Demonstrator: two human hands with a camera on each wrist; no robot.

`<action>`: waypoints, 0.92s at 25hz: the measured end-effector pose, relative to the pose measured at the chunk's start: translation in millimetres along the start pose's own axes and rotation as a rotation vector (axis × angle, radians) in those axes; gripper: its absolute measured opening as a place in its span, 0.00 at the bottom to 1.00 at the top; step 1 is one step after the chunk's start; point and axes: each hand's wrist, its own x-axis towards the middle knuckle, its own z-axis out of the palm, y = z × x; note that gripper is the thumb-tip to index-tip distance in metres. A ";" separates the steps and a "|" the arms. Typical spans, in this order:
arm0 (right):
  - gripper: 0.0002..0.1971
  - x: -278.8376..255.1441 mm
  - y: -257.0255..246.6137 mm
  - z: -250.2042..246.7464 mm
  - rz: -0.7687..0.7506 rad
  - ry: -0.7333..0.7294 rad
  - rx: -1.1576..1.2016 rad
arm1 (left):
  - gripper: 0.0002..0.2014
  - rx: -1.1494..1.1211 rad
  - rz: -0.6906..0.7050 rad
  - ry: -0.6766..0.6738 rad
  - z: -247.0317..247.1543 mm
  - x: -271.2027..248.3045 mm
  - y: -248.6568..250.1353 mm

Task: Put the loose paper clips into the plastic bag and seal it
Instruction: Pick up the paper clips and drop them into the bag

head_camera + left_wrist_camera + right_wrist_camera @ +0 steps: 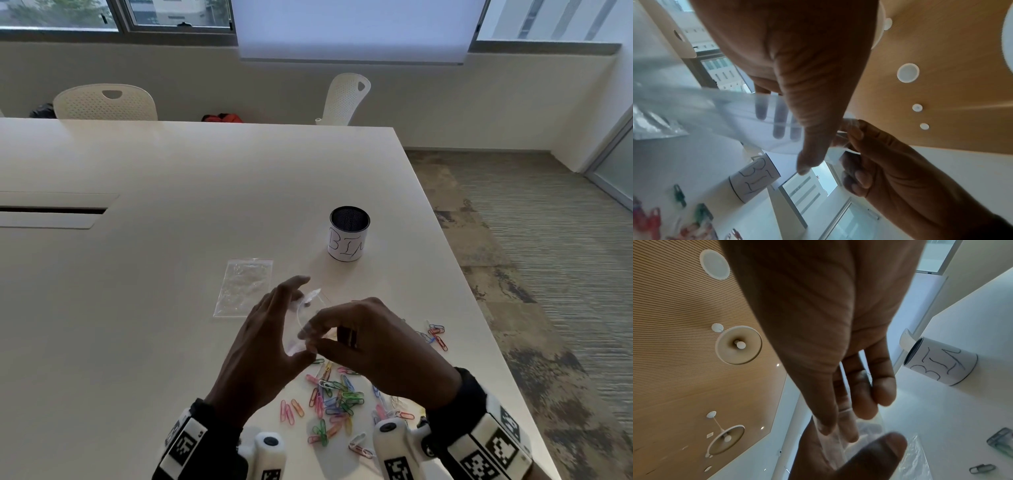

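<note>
I hold a small clear plastic bag [310,297] up above the table between both hands. My left hand [297,325] has its fingers behind the plastic and its thumb in front, as the left wrist view shows through the bag [725,110]. My right hand [315,337] pinches the bag's near edge between thumb and fingertips [846,433]. Loose coloured paper clips [334,401] lie scattered on the white table [137,308] below and in front of my wrists, with a few more [435,334] to the right. No clips are visible inside the bag.
A second clear bag [244,287] lies flat on the table left of my hands. Behind them stands a mesh cup labelled BIN [349,234]. The table's right edge [479,308] runs close by the clips. Two white chairs stand at the far side.
</note>
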 end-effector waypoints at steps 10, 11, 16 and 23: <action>0.06 16.1 19.4 -18.0 0.159 0.195 -0.054 | 0.43 -0.013 -0.037 0.072 -8.4 -10.9 -20.1; 0.05 21.9 30.5 -18.6 0.199 0.198 -0.104 | 0.43 -0.006 -0.039 0.090 -13.1 -12.6 -22.9; 0.27 52.5 68.9 1.9 0.281 -0.220 -0.336 | 0.38 0.026 -0.068 0.120 -33.1 -25.8 -31.8; 0.52 63.0 85.8 26.9 0.313 -0.456 -0.525 | 0.34 0.017 -0.082 0.130 -35.2 -36.5 -34.0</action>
